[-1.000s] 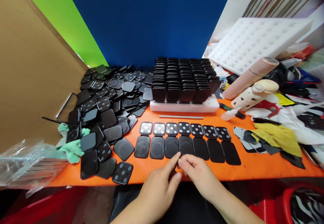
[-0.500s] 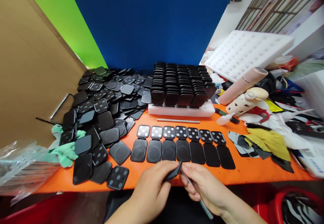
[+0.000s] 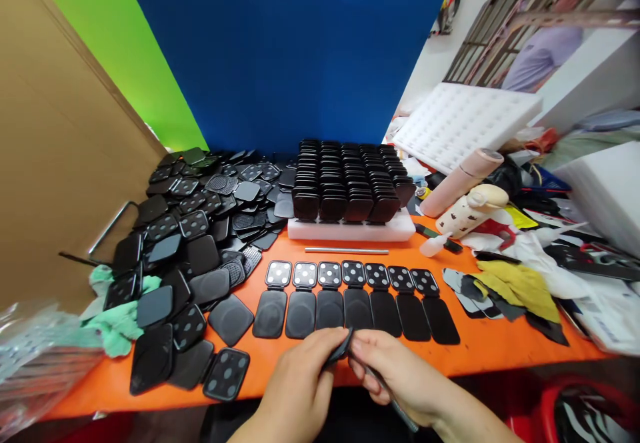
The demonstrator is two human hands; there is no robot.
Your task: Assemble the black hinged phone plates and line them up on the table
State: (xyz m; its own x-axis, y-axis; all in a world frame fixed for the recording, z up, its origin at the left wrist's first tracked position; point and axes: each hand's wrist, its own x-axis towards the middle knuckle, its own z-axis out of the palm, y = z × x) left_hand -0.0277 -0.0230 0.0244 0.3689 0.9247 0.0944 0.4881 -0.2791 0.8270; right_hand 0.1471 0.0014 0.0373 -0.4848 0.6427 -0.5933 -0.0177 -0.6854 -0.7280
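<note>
Near the table's front edge, my left hand (image 3: 303,379) is closed round a small black plate (image 3: 341,351), seen nearly edge-on. My right hand (image 3: 395,373) pinches beside the same plate and holds a thin grey metal rod (image 3: 393,399) that slants down to the right. Just beyond my hands lies a row of several opened black cases (image 3: 357,308), their dotted halves (image 3: 353,273) pointing away from me. A loose metal rod (image 3: 347,251) rests behind the row. The point where rod and plate meet is mostly hidden by my fingers.
A pile of black plates (image 3: 203,253) and a green cloth (image 3: 117,323) cover the left side. Stacked black cases (image 3: 345,183) stand on white foam (image 3: 350,229). On the right are a pink bottle (image 3: 463,179) and a yellow cloth (image 3: 525,286). A person (image 3: 545,56) is at the back right.
The head view has shifted, so the table appears lower and further left. A person has come into view at the back right. Both hands keep their grip, with the plate slightly more upright.
</note>
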